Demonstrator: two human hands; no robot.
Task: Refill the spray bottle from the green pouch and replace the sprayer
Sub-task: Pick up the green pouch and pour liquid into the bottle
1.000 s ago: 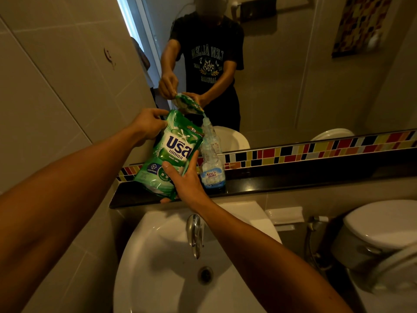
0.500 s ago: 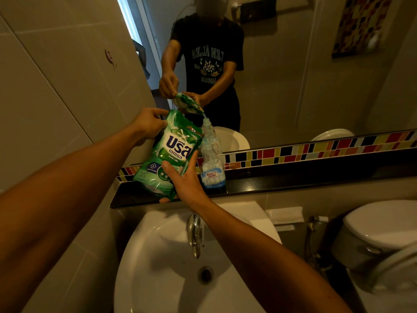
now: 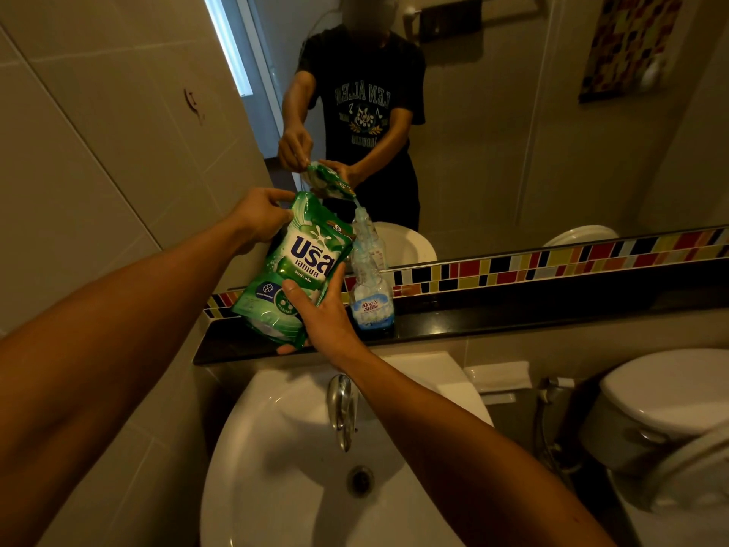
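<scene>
The green pouch [image 3: 294,266] is tilted to the right over the black ledge [image 3: 513,309]. My left hand [image 3: 258,215] grips its top left corner. My right hand [image 3: 321,313] holds it from below, thumb across the front. The pouch's top right corner sits at the open neck of the clear spray bottle [image 3: 371,294], which stands upright on the ledge with a blue and white label and blue liquid in its base. The mirror shows a thin stream falling into the bottle neck. No sprayer head is in view.
A white sink [image 3: 284,467] with a chrome tap [image 3: 342,408] lies directly below my arms. A white toilet [image 3: 662,396] stands at the right. The mirror [image 3: 513,132] rises behind the ledge, above a coloured tile strip [image 3: 552,262]. A tiled wall closes the left side.
Both hands and the pouch have hardly moved; the pouch stays tilted at the bottle neck.
</scene>
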